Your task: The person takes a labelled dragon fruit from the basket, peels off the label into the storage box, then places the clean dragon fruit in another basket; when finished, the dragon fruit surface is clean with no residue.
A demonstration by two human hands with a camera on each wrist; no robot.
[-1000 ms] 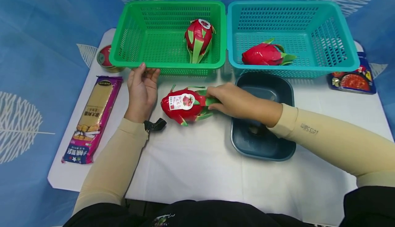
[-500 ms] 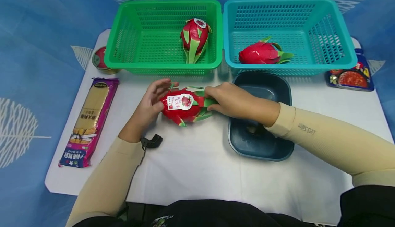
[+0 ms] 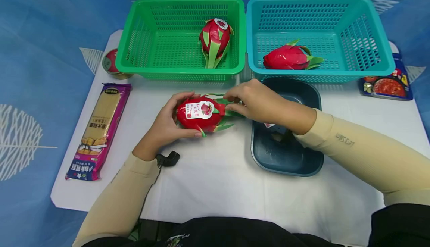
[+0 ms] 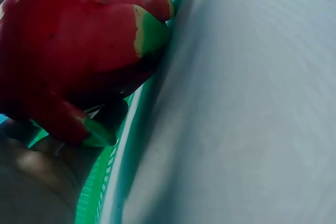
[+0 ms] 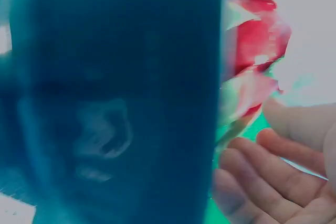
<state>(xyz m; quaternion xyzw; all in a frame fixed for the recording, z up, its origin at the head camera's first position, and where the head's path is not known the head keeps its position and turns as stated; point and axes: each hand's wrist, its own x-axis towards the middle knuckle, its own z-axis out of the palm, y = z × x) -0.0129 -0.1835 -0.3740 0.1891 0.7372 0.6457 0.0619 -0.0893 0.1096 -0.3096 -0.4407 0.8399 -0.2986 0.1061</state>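
Note:
On the white-covered table lies a red dragon fruit (image 3: 215,122) with a white label and green leaf tips. My left hand (image 3: 168,124) grips its rounded left end, fingers behind and thumb along the near side. In the left wrist view the same dragon fruit (image 4: 79,45) fills the upper left. My right hand (image 3: 255,99) is at the leafy right end, fingers loosely bent. The right wrist view shows that hand (image 5: 283,171) beside the leaves, nothing visibly pinched. Another dragon fruit (image 3: 215,40) stands in the green basket (image 3: 181,70); one more (image 3: 289,57) lies in the turquoise basket (image 3: 319,73).
A dark blue tub (image 3: 285,161) sits under the right forearm, its contents partly hidden. To the left are a noodle packet (image 3: 99,131) and a round tin (image 3: 112,62) by the green basket. A blue pouch (image 3: 388,84) lies at the right edge, partly behind the turquoise basket.
My left hand has left the green basket's rim, come down and taken hold of the dragon fruit. My right hand, which pinched the leaves earlier, has loosened and shifted slightly up.

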